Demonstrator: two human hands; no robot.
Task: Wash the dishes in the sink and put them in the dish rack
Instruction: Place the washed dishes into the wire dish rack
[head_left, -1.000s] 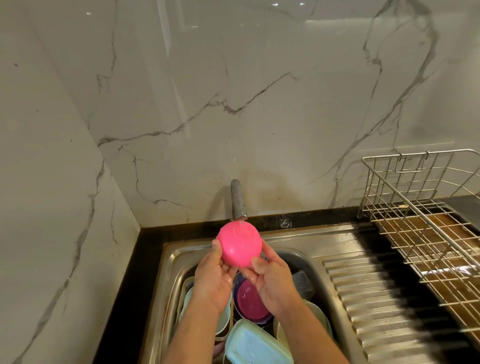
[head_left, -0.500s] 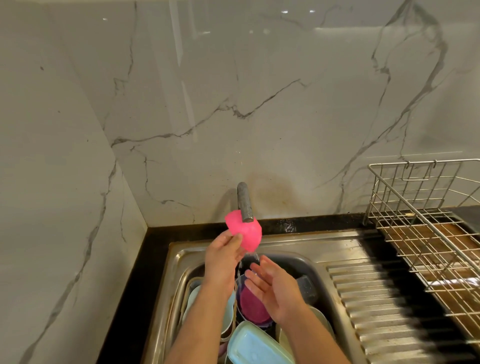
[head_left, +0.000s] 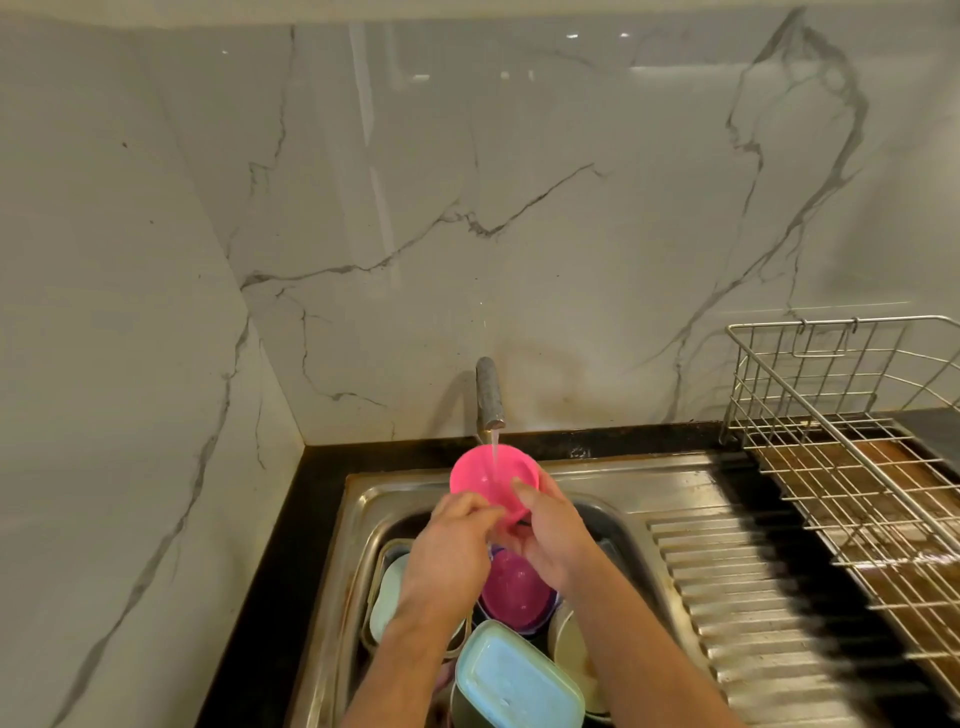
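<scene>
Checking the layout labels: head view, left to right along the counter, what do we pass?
Marble side wall → sink left rim → pink bowl held by both hands under the faucet → ribbed drainboard → wire dish rack.

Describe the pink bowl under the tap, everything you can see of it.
The pink bowl is small, round and bright pink, apparently plastic. It is tilted with its opening toward the camera, above the sink. A thin stream from the tap runs into it. The left hand grips its near rim, and the right hand holds its right side, thumb on the rim. Its underside is hidden.
</scene>
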